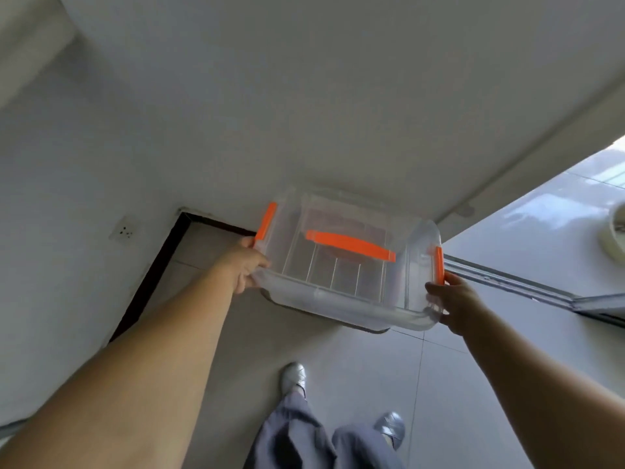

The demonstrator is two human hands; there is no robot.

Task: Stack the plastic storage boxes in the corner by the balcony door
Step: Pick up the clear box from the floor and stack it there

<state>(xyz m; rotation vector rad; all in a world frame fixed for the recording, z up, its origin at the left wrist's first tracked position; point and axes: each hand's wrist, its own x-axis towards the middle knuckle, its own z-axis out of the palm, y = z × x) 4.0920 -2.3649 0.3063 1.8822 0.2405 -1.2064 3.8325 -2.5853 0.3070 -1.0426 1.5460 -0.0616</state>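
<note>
Clear storage box (348, 262) hung above bare floor (338, 360) near the corner walls. Left hand (245, 265) and right hand (455, 304) gripped its ends; orange latches and handle (350, 245) showed.

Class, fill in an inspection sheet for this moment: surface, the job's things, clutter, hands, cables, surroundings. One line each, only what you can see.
Surface: grey tiled floor, with a dark skirting strip at the wall.
Job's things: one clear storage box, lid on, orange handle and orange side clips, held in the corner; whether it rests on the floor cannot be told. No second box seen.
Clutter: a pale round container at the right edge.
Hands: left hand and right hand grip opposite ends of the box.
Cables: nothing seen; a wall socket.
Surroundings: white walls, sliding door track, the person's feet.
</note>
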